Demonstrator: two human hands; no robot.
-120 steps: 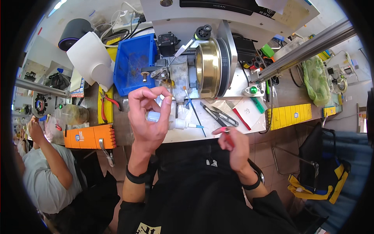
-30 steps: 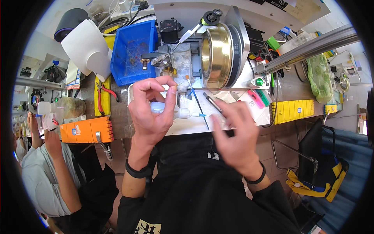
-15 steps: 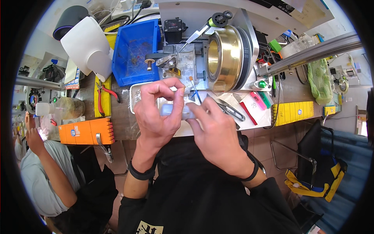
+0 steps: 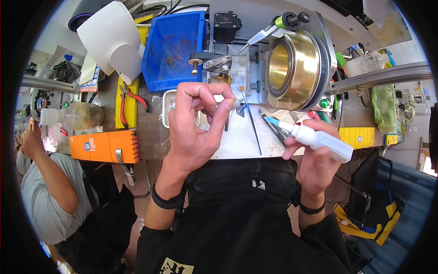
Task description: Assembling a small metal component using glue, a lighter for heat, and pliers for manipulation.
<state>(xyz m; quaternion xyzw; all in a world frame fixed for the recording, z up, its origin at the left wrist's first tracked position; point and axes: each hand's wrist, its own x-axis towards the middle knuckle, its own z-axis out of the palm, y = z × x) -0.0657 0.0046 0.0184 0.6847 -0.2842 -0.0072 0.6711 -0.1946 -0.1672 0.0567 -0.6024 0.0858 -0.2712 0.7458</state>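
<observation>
My left hand is raised over the white work mat. Its thumb and forefinger pinch a small pale piece, too small to name. My right hand grips a white translucent squeeze bottle, tilted so that its blue dispensing tip points left toward my left hand. A gap lies between that tip and the pinched piece. Between my hands a thin dark-handled brush lies on the mat. Partly hidden beside the bottle tip are dark tweezers.
Behind my hands stand a brass ring drum, a clamp fixture and a blue bin. At left lie red-handled pliers and an orange block. A co-worker's arm shows at far left.
The bottle, earlier held between both hands, has moved right in my right hand, and its blue tip now shows. My left hand keeps its pinch. The view has shifted slightly.
</observation>
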